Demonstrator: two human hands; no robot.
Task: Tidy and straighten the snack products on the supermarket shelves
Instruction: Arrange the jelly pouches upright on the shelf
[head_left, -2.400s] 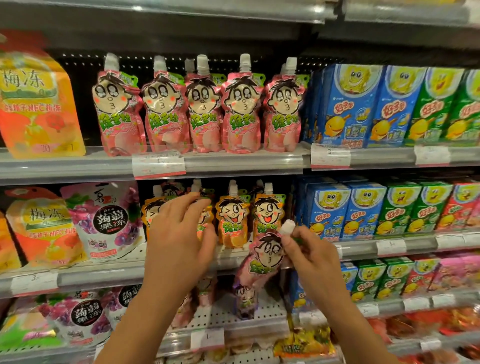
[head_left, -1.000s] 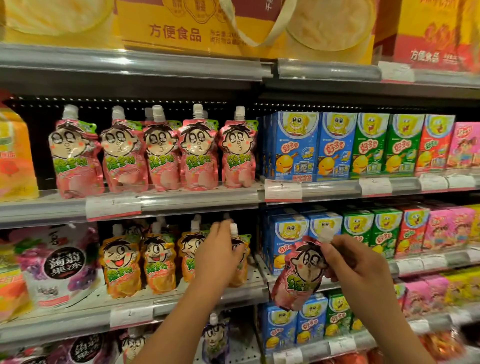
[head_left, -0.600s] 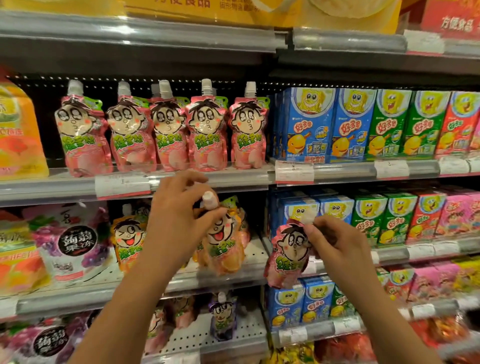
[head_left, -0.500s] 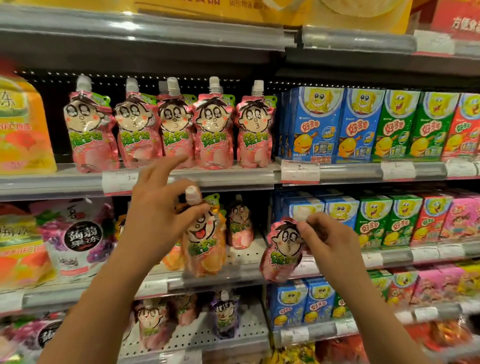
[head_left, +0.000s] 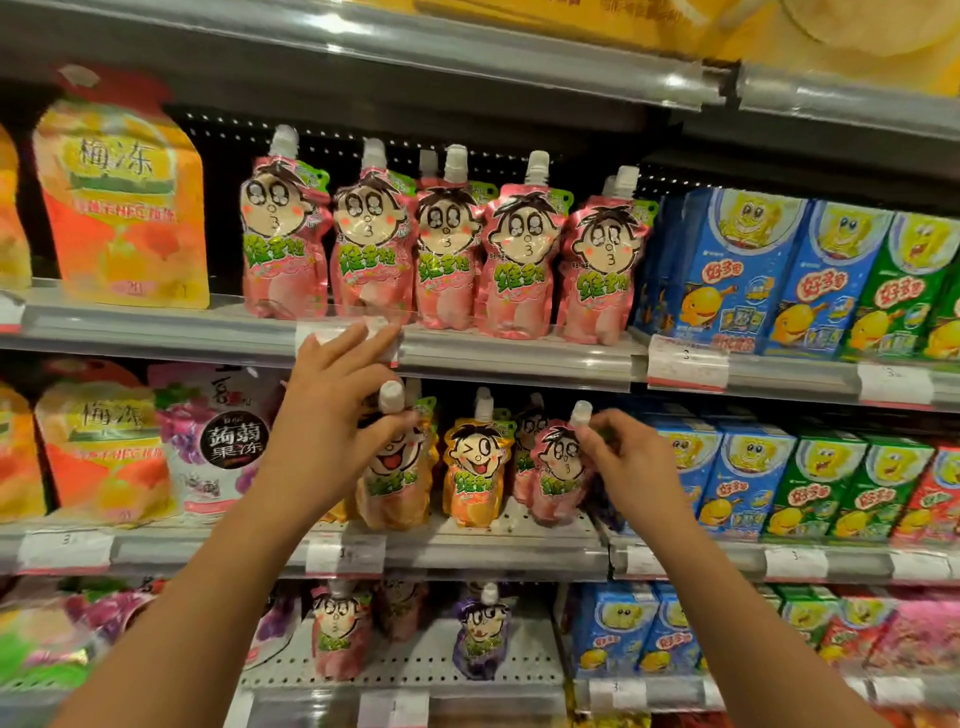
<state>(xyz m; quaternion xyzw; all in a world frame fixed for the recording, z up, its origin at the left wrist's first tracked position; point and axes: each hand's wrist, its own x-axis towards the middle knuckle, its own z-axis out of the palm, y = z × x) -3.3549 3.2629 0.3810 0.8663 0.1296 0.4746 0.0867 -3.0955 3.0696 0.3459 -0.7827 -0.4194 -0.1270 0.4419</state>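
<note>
Two bare forearms, no sleeves in view. Left hand (head_left: 324, 415) and right hand (head_left: 626, 462) without gloves. No rings, watch or bands visible.

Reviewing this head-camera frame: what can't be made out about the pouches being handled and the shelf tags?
- Orange spouted pouch held by the left hand: its left side is hidden behind that hand.
- Pink spouted pouch pinched by the right hand: its right edge is covered by the fingers.
- White price tag: print too small to read.
- Bottom shelf pouches: blurred.

Head view only: close, facing shelves (head_left: 467, 358), tilted slightly upward.
</note>
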